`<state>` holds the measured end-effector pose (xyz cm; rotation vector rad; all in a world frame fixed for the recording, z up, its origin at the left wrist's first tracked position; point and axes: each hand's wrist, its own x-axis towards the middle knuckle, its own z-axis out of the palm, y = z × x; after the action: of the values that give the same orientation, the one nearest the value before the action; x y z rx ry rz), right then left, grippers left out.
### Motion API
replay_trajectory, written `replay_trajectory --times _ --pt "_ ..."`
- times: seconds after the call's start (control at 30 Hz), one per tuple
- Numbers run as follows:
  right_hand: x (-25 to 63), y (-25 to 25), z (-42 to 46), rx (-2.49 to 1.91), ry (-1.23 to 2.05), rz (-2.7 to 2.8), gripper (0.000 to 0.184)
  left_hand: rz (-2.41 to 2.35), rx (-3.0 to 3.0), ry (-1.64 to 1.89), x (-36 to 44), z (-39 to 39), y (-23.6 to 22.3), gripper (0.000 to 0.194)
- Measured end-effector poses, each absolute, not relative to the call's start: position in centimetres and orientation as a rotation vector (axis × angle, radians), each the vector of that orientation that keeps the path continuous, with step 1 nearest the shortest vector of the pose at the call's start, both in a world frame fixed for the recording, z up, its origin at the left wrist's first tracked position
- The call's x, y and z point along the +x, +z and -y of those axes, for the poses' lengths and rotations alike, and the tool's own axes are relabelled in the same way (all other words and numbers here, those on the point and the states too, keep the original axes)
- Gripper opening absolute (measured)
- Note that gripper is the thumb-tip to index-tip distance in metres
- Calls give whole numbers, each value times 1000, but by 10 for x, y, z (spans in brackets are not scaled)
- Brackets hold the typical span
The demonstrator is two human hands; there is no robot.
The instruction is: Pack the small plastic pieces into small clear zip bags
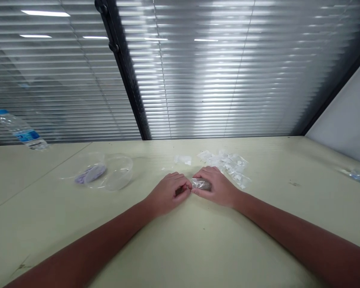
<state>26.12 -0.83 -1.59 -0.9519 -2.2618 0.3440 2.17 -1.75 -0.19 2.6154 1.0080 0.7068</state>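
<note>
Packet [202, 184] between curled right hand [218, 187] and pinching left hand [169, 193]

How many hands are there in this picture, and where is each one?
2. The left hand is near the middle, at one end of a shiny plastic packet; the right hand, just beside it, holds that packet. No other hand shows.

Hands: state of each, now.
Left hand: curled at one end of the clear packet; whether it grips cannot be told.
Right hand: closed, holding the clear packet.
</note>
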Motion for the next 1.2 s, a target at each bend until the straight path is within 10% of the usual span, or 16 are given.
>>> replay_trajectory --times 1.2 --pt "264 -15 8 -922 346 2323 25 -936 2700 645 25 17 -2 19"
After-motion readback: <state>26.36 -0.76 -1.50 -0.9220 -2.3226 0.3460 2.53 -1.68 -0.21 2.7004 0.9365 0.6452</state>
